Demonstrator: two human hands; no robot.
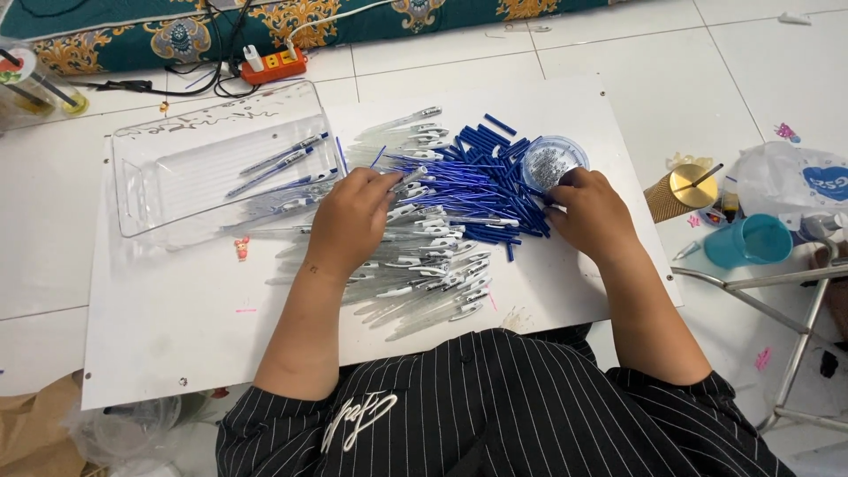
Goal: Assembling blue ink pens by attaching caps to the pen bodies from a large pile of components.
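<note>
My left hand rests on a pile of clear pen barrels and pinches one clear pen barrel at its tip. My right hand is closed over the heap of blue pen refills and caps, fingertips next to a small round clear dish of tiny parts. What its fingers hold is hidden. A clear plastic tray at the left holds a few finished blue pens. All lies on a white board.
An orange power strip with cables lies at the back by a patterned mattress. A teal cup, a gold cup with straw and a plastic bag sit right. A metal frame stands at the lower right.
</note>
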